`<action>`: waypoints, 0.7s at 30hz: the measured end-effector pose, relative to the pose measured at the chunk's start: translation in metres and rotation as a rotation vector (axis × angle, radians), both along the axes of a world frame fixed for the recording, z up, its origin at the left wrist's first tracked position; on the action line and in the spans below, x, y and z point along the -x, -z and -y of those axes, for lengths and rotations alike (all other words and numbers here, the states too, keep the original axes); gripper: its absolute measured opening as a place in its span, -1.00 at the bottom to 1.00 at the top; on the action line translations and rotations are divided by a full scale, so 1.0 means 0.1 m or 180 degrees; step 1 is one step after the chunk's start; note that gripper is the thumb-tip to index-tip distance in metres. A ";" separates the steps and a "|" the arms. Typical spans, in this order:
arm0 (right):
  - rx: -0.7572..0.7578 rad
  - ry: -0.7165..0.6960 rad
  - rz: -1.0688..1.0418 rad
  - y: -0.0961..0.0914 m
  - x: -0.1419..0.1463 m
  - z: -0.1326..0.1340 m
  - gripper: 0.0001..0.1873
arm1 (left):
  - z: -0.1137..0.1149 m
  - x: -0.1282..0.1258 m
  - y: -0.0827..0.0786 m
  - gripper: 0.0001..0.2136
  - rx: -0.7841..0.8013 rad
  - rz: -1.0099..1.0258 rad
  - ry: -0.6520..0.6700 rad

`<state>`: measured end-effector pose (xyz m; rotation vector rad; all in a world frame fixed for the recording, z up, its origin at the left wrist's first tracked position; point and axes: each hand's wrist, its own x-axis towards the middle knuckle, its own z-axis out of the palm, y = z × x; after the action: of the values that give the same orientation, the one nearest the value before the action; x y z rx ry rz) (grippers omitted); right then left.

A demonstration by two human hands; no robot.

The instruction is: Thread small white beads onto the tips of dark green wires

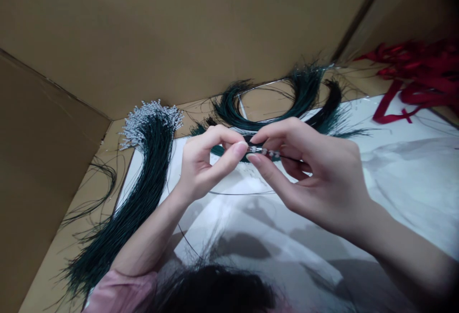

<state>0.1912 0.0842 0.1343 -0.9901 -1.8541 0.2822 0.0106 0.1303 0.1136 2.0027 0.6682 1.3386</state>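
Observation:
My left hand (pixel 213 157) is closed, its thumb and forefinger pinching one end of a thin dark wire strung with several small clear beads (pixel 264 151). Opposite it, my right hand (pixel 315 174) has its thumb and forefinger parted around the beads, while its other fingers curl about the wire's dark tail. Left of my left arm lies a thick bundle of dark green wires (pixel 152 174), its upper end topped with many small whitish beads. Just beyond my hands is a curved bundle of green wires (pixel 247 124), partly hidden by my fingers.
Tall cardboard walls (pixel 179 31) surround the work surface at the back and left. Red ribbon (pixel 412 93) lies heaped at the far right. Crumpled clear plastic (pixel 412 174) covers the right side of the white sheet. Loose wires (pixel 107 179) lie at the left.

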 end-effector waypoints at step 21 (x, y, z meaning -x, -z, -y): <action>-0.0060 0.0092 0.0161 -0.03 0.00 0.00 -0.90 | 0.00 0.00 0.00 -0.95 -0.0010 -0.0076 0.0000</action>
<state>0.1915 0.0843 0.1373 -1.0188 -1.8832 0.2238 0.0102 0.1307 0.1139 2.0243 0.6773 1.3184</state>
